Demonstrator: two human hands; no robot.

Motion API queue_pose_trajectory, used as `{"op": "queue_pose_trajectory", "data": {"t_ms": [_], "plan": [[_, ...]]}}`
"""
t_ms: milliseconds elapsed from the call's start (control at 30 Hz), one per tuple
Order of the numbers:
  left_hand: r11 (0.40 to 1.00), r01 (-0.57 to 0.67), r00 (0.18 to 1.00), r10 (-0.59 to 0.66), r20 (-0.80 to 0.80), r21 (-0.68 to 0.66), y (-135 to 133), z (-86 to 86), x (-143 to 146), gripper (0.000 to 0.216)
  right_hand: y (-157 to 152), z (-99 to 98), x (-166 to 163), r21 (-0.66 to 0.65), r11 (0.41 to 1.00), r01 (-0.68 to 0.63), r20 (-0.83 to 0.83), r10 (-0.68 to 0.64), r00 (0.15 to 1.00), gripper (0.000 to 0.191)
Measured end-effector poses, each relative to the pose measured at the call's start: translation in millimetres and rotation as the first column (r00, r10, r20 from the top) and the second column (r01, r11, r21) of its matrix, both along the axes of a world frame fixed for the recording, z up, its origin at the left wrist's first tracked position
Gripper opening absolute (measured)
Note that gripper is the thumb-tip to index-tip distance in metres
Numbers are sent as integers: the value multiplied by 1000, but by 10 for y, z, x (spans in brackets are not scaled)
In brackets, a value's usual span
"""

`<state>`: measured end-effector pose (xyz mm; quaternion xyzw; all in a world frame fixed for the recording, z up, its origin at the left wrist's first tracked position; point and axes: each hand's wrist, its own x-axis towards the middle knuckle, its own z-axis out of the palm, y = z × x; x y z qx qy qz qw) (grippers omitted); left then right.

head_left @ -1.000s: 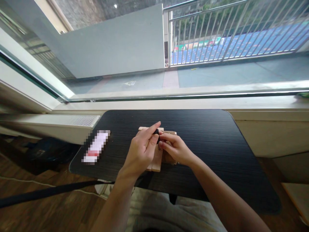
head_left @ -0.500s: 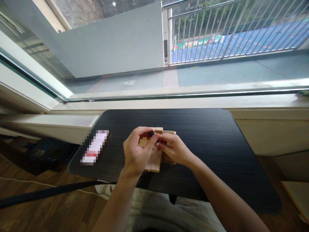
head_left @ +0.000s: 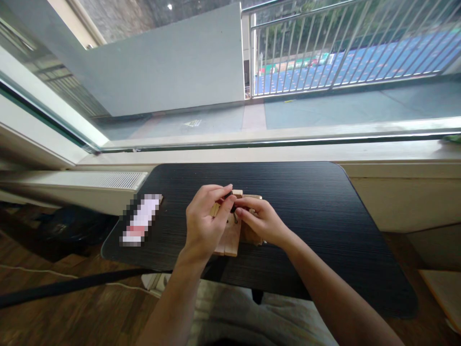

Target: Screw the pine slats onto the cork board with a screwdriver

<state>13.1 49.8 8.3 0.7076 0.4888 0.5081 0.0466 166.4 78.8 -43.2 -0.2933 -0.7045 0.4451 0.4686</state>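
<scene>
A small black piece (head_left: pixel 233 208) is pinched between the fingertips of my left hand (head_left: pixel 207 214) and my right hand (head_left: pixel 262 218); its exact kind is too small to make out. Both hands are closed on it, their fingertips nearly touching. Just beneath them lie pale wooden boards (head_left: pixel 227 242) with small dark holes or pegs, partly covered by my left hand. A small wooden block (head_left: pixel 237 193) shows beyond my fingertips. Under my right hand sits a light brown item (head_left: pixel 250 235), mostly hidden.
The black table (head_left: pixel 306 192) has rounded corners and stands against the window sill (head_left: pixel 230 155). A flat, pixelated white-and-red object (head_left: pixel 142 218) lies at its left. A black strap (head_left: pixel 79 283) crosses at lower left, and a radiator (head_left: pixel 118 180) flanks the table.
My left fingertips have tilted up and closed over the black piece. My right fingers have shifted slightly down and right, showing more of the piece's lower end.
</scene>
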Motion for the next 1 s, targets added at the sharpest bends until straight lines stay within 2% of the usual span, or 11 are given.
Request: {"op": "queue_pose_trajectory", "data": {"t_ms": [133,500,667,800,900,1000], "plan": [[1000,-10,999,9,-30,-12,-4,17,-15,18,7,-25,-16,1,1000,-21,-36,21,999,28],[994,78,997,-77,27,-77,-14,32,-31,23,1,-30,-28,-1,998,-59,-35,59,998,27],[987,117,993,-118,-1,-109,12,-1,-76,31,1,-16,-35,-17,999,-40,-29,39,999,22],[985,53,998,-49,34,-164,5,-49,-65,51,-9,-9,-39,-20,999,-26,-40,25,999,20],[982,28,996,-12,85,-187,-14,-77,-59,48,-14,-10,-36,-23,1000,-2,-12,2,1000,20],[987,36,994,-18,111,-156,-23,-90,-68,42,-12,-13,-30,-23,999,21,11,-21,1000,19]]}}
